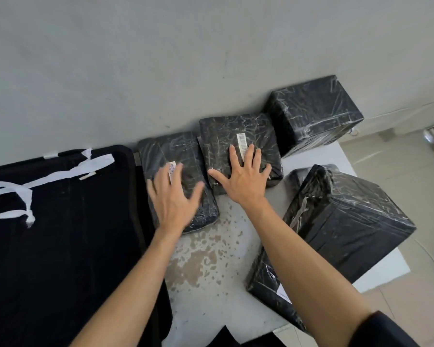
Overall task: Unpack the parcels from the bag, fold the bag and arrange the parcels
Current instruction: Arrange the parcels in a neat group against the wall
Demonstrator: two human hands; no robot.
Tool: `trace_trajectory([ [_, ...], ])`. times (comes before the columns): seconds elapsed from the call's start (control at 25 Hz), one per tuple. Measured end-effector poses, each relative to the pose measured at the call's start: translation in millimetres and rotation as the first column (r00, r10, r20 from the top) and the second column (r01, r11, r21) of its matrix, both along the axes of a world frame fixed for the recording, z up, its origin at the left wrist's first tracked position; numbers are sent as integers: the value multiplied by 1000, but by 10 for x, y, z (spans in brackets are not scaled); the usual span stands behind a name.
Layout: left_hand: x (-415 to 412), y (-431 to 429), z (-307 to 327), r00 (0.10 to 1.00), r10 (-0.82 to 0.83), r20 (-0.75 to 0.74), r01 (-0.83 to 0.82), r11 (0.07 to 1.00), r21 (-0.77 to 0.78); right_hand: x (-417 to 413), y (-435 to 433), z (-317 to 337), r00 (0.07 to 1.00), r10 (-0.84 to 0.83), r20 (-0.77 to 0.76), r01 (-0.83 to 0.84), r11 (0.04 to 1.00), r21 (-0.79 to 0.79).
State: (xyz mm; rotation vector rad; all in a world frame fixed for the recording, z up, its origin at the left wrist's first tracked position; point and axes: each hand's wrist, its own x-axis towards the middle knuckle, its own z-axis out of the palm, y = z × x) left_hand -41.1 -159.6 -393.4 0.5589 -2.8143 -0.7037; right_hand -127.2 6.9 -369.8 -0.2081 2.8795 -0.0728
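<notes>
Several black, film-wrapped parcels lie on a white table (pixel 211 291). My left hand (pixel 174 196) rests flat, fingers spread, on a flat parcel (pixel 168 151) with a barcode label. My right hand (pixel 243 175) presses flat on a second flat parcel (pixel 236 128) beside it, fingers partly over its barcode strip. A cube-shaped parcel (pixel 313 113) stands against the wall at the back right. A large box parcel (pixel 346 221) sits at the right, tilted on another parcel (pixel 266 284) beneath it. The black bag (pixel 60 246) with white straps lies flat at the left.
A grey wall (pixel 186 58) rises right behind the parcels. The table top shows brown stains (pixel 201 259) between my forearms. Beyond the table's right edge is a tiled floor (pixel 416 184) with some small items at the far right.
</notes>
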Motion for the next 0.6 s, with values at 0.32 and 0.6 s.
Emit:
trace_trajectory([
  [0.32,-12,51,-132,859,-208,467,297,947,-125,-764,584,889,978,82,193,-46,981,-186],
  [0.6,-295,220,526,839,-124,530,98,992,77,-1753,1933,1108,963,208,173,-230,966,117],
])
